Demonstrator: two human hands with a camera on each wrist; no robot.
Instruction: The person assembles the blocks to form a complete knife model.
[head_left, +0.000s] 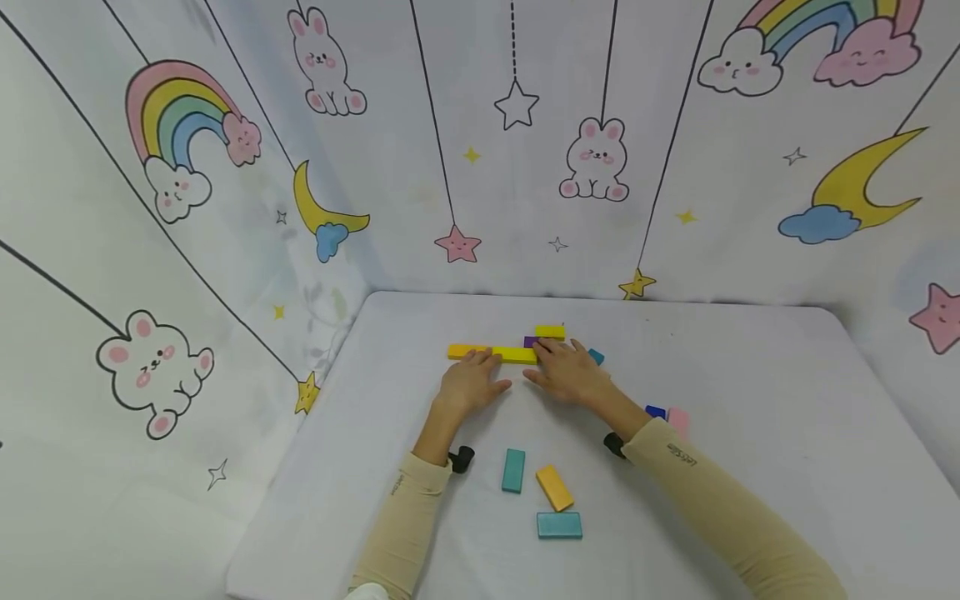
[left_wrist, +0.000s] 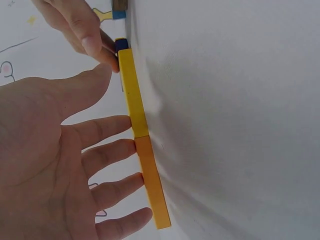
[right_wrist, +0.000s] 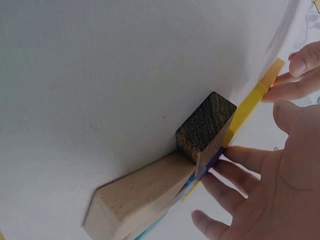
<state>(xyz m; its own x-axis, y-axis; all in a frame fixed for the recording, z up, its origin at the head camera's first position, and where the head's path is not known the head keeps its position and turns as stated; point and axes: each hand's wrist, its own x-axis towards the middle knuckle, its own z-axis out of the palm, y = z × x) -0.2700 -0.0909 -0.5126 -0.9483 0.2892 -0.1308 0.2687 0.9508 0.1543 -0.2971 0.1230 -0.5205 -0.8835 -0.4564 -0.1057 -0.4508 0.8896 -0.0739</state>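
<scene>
An orange block (head_left: 461,352) and a yellow block (head_left: 514,356) lie end to end in a row toward the back of the table. The spread, nearly straight fingertips of my left hand (head_left: 467,387) touch the side of this row. My right hand (head_left: 572,373) is at the row's right end, its fingers extended. They touch a purple block (right_wrist: 214,162) in the right wrist view. Beside those fingers stand a dark wooden block (right_wrist: 207,122) and a pale wooden block (right_wrist: 142,195), mostly hidden in the head view. Another yellow block (head_left: 550,332) lies just behind the purple one.
A blue block (head_left: 596,357) lies right of my right hand. Dark blue (head_left: 655,412) and pink (head_left: 678,422) blocks sit by the right forearm. Nearer the front are a teal block (head_left: 513,471), an orange-yellow block (head_left: 554,487) and another teal block (head_left: 559,526). A patterned cloth wall (head_left: 517,192) borders the back.
</scene>
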